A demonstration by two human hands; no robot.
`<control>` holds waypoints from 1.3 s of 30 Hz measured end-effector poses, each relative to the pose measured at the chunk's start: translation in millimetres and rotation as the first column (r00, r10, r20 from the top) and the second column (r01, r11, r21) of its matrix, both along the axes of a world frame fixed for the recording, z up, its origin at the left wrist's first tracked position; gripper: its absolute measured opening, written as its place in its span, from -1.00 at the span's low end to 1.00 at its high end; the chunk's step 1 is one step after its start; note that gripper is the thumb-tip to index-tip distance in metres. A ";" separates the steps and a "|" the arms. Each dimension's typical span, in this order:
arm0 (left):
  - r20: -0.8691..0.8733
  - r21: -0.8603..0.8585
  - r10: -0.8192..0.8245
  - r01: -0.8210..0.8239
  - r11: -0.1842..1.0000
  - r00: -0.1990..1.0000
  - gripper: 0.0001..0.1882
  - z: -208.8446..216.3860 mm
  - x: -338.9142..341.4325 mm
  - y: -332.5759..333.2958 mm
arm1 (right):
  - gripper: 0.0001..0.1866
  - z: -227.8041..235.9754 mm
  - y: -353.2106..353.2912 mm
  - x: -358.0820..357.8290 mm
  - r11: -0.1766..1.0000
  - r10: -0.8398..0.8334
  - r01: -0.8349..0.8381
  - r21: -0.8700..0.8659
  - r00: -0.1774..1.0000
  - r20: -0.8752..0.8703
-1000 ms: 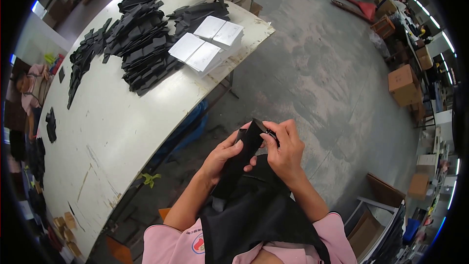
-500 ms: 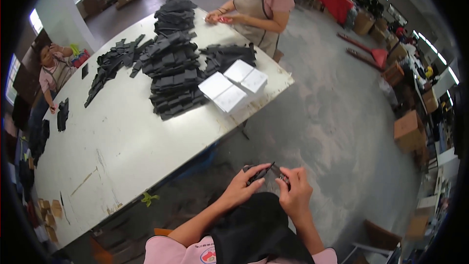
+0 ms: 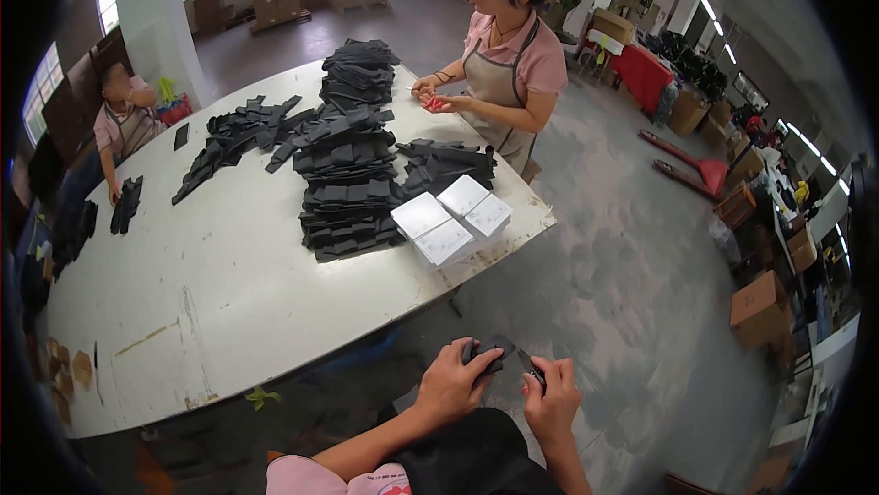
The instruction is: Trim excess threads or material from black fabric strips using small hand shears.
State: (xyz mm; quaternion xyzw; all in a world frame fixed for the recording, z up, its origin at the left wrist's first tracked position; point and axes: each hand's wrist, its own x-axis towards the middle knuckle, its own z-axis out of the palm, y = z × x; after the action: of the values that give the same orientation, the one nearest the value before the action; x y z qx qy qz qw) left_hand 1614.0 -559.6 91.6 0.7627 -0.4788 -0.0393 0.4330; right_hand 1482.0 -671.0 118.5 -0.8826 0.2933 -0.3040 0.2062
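Observation:
Above my lap, beyond the table's near edge, my left hand point(image 3: 455, 383) is closed on a small folded piece of black fabric point(image 3: 497, 345). My right hand point(image 3: 553, 398) grips a pair of small thread snips point(image 3: 531, 368) with a dark handle. Their thin metal blades point left, at the edge of the fabric; whether they touch it I cannot tell. Tall stacks of similar black fabric pieces point(image 3: 343, 185) stand on the white table point(image 3: 247, 321). Beside them, near the table's right corner, are bundled stacks of white cards point(image 3: 449, 220).
One person point(image 3: 513, 65) stands across the table holding something small and red; another person point(image 3: 124, 119) sits at the far left, one hand by a black bundle point(image 3: 127, 205). A dark phone point(image 3: 181, 136) lies near the left edge. A red pallet jack point(image 3: 700, 170) and cardboard boxes point(image 3: 760, 309) are to the right.
The view has tilted up, showing more of the room. My hands have turned the fabric so a flat end shows, with the snips' blades now beside it.

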 end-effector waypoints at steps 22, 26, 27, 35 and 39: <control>-0.014 -0.018 -0.041 0.041 0.999 0.999 -0.57 -2.7 -2.2 -8.2 | -0.80 -19.6 -12.5 -6.0 0.915 -0.020 -0.032 0.403 0.992 0.124; -0.017 -0.023 -0.036 0.036 0.999 0.999 -0.56 -3.2 -4.1 -5.2 | -0.80 -22.7 -6.1 -1.7 0.677 -0.197 -0.145 0.722 0.909 0.368; -0.018 -0.028 -0.052 0.051 0.998 0.999 -0.56 -2.2 -4.8 -5.2 | -0.81 -18.8 -4.3 3.3 0.573 -0.226 -0.214 0.792 0.887 0.403; 0.043 -0.104 -0.143 0.146 0.984 0.989 -0.41 -7.0 -17.4 -8.8 | -0.87 -26.5 -3.9 14.0 0.352 -0.346 -0.241 0.904 0.865 0.365; -0.438 -0.271 -0.297 0.190 0.944 0.848 -0.01 -18.8 -9.1 -6.6 | -0.86 -14.3 -8.4 21.3 0.352 -0.307 -0.204 0.913 0.897 0.318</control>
State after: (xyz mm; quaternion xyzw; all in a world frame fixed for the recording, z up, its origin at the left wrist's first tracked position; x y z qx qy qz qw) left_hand 1604.9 -566.3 72.8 0.6105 -0.4531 -0.2265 0.6088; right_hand 1503.3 -679.4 104.2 -0.5031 0.3872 -0.2789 0.7205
